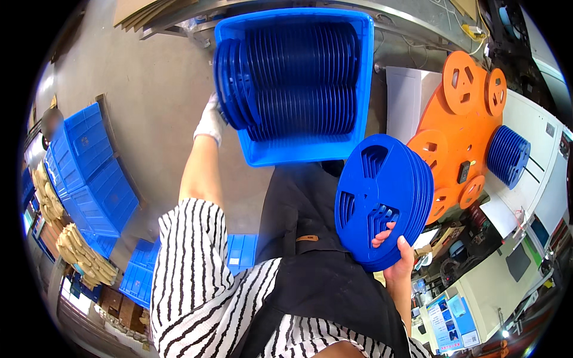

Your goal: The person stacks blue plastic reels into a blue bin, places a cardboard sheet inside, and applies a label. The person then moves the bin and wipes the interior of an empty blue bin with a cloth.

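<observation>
A blue plastic bin (304, 156) in front of me holds two rows of blue plastic reels (301, 113) standing on edge. At its left side several reels (225, 83) lean out over the rim. My left hand (210, 122), in a white glove, is at the outer edge of these leaning reels; its fingers are partly hidden there. Closer to my body on the right, my bare right hand (399, 256) grips a stack of blue reels (382, 179). The fingers reach through an opening in the stack, with the thumb on the outside.
An orange machine plate with round discs (459, 137) stands to the right, with more blue reels (509, 156) beside it. Blue crates (89, 173) are stacked at the left, near bundled sacks (83, 253). A metal frame (400, 24) runs behind the bin.
</observation>
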`<control>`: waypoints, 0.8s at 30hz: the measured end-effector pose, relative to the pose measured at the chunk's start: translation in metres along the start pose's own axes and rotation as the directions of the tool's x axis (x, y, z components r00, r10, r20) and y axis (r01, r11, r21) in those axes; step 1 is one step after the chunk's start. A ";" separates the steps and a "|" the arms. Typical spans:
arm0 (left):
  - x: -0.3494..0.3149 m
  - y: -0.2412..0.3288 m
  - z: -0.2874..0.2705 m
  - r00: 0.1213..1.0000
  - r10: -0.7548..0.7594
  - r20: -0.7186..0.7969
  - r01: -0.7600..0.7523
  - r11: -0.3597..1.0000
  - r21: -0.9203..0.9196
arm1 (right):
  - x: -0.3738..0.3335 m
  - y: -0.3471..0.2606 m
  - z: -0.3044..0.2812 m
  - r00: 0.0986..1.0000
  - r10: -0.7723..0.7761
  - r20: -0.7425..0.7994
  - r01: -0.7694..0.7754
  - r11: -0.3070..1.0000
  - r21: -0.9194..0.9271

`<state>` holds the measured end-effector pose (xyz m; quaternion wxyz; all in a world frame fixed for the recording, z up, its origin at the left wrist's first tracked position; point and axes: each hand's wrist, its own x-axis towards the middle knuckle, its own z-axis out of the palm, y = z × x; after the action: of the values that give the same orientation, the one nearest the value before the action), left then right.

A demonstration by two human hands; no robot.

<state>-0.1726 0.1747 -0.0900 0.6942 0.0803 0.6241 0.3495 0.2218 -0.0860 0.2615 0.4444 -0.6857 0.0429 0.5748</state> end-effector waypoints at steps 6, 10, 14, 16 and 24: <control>-0.096 -0.073 -0.115 0.904 -0.284 -0.320 0.294 0.956 -0.017 | -0.003 -0.006 0.009 0.961 -0.207 0.185 0.173 0.968 0.182; -0.159 -0.110 -0.124 0.812 -0.308 -0.496 0.410 0.905 0.110 | -0.004 -0.023 0.020 0.875 -0.320 0.364 0.177 0.910 0.374; -0.182 -0.120 -0.105 0.900 -0.286 -0.330 0.321 0.945 0.058 | -0.016 -0.042 0.025 0.798 -0.415 0.438 0.165 0.848 0.504; -0.195 -0.100 -0.060 0.972 -0.162 -0.169 0.185 0.973 0.135 | -0.023 -0.046 0.017 0.751 -0.466 0.468 0.137 0.803 0.579; -0.247 -0.007 0.078 0.863 0.501 0.064 -0.505 0.862 0.053 | -0.034 -0.038 -0.001 0.576 -0.582 0.575 -0.103 0.646 0.756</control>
<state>-0.0919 0.0506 0.1222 0.5908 0.2722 0.5762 0.4949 0.2329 -0.0794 0.3110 0.7283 -0.1272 -0.0365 0.6724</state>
